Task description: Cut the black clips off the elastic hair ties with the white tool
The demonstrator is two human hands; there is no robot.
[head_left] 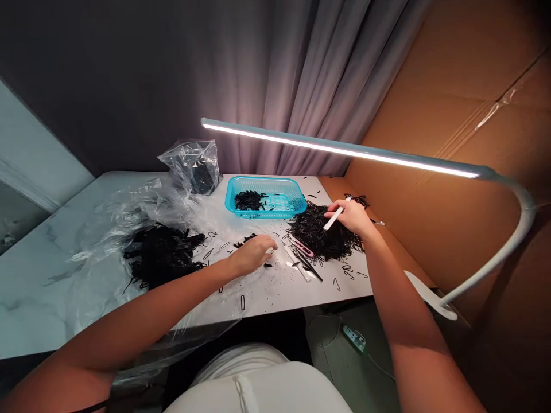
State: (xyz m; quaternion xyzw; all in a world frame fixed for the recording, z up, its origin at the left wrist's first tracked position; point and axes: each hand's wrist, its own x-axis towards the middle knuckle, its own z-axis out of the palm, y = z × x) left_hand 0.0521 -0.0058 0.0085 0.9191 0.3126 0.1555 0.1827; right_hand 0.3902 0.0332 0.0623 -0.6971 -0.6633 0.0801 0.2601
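Note:
My right hand (352, 215) is closed round a thin white stick (333, 218) and hovers over a heap of small black pieces (322, 232) at the right of the white table (38, 281). My left hand (253, 252) rests low on the table middle, fingers curled and pinched at small black pieces (245, 240); what it grips is too small to name. Between the hands lie a pink tool (305, 246) and other thin tools (301, 265).
A turquoise basket (297, 202) with some black pieces stands at the back. Crumpled clear plastic (129, 218) holds another black heap (161, 252) on the left. A bar lamp (344, 150) spans overhead, its base (434, 298) clamped right. Cardboard (451, 143) walls the right side.

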